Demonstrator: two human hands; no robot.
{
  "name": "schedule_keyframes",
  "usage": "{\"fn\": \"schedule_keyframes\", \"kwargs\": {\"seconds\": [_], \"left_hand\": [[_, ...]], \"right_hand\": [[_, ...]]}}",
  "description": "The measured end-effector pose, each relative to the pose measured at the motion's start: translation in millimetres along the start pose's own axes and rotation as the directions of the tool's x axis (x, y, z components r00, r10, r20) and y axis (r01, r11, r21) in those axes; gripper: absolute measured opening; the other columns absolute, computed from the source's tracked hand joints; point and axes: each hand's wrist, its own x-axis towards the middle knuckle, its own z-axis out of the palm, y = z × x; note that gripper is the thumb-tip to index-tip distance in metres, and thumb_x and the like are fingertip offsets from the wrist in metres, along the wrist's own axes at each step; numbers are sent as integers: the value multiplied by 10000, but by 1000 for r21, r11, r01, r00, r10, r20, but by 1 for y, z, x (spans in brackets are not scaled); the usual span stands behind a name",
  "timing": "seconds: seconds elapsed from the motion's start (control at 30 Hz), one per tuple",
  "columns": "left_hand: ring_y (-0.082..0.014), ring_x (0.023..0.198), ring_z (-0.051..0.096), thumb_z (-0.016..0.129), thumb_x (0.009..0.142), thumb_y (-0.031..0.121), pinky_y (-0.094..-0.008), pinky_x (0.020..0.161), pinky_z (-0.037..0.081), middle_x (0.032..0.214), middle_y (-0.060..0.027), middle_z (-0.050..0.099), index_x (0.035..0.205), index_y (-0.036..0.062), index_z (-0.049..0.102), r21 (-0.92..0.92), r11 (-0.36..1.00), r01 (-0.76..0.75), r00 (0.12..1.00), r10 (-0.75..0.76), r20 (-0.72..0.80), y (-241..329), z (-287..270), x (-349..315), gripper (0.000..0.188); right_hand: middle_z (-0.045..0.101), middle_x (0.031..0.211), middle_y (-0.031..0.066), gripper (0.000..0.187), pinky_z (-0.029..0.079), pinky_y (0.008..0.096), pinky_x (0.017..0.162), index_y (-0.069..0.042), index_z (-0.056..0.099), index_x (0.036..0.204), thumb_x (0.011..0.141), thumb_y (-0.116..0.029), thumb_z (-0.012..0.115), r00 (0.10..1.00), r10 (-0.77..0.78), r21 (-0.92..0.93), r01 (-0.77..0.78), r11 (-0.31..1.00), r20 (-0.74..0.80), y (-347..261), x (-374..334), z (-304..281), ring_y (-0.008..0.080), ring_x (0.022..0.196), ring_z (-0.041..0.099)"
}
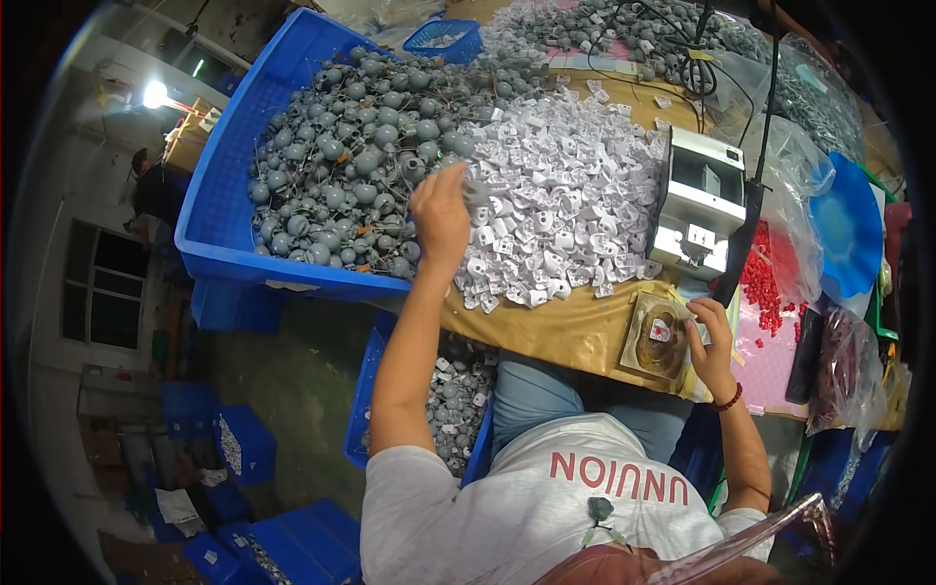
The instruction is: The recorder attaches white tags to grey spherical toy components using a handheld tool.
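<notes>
**Mix-ups and spills look like the main risks**

The left hand (441,216) is over the seam where grey ball-shaped parts (361,161), heaped in a blue bin (216,161) on the left, meet white caps (561,180) piled on the desk (531,336). Its fingers are curled, with a grey blur beside them; whether they have hold of a part I cannot tell. With no divider showing at that seam, a careless pull could drag one kind into the other. Thin wires among the grey parts could snag, bringing up several at once.

Near right, a square fixture (636,359) sits close to the desk's near edge, a small white piece with a red mark (660,331) at its middle. The right hand (715,341) is just right of it, fingers partly bent and slightly parted, nothing clearly gripped; contact is uncertain. A knock from there might shift the fixture or unseat the piece. The white caps also crowd the white machine (727,190) beyond, so stray ones could end up under it.
</notes>
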Motion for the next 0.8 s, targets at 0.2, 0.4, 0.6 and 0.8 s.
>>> {"fn": "schedule_keyframes", "kwargs": {"seconds": [0.2,0.4,0.6,0.8], "left_hand": [[-185,751,649,536,1001,95,-352,710,499,827,-95,668,1197,37,620,-406,770,492,871,-435,229,21,38,-10,221],[-154,690,629,532,1034,132,-299,643,516,791,-95,636,1150,4,446,-532,585,612,737,-666,116,-70,60,-10,193],[-111,693,625,564,1032,141,-261,622,506,785,-64,649,1070,25,503,-642,608,467,876,-420,238,19,13,2,136],[-98,691,621,580,1031,129,-247,626,519,785,-46,635,1056,52,520,-686,321,653,745,-111,657,128,-2,-20,101]], "right_hand": [[642,1075,147,232,508,331,800,10,659,1102,875,56,647,1000,-28,73,28,997,5,-14,21,0,265,932,628],[661,1002,141,186,514,331,784,12,680,1044,867,64,658,997,-43,104,36,994,63,-26,25,2,271,899,649],[665,992,146,179,515,344,796,14,682,1020,852,73,671,997,-12,126,3,992,70,-29,24,-1,295,913,655],[633,1116,179,379,508,370,879,-10,627,1190,825,61,696,945,-324,-26,323,946,-38,-86,61,-10,340,1021,633]]}}
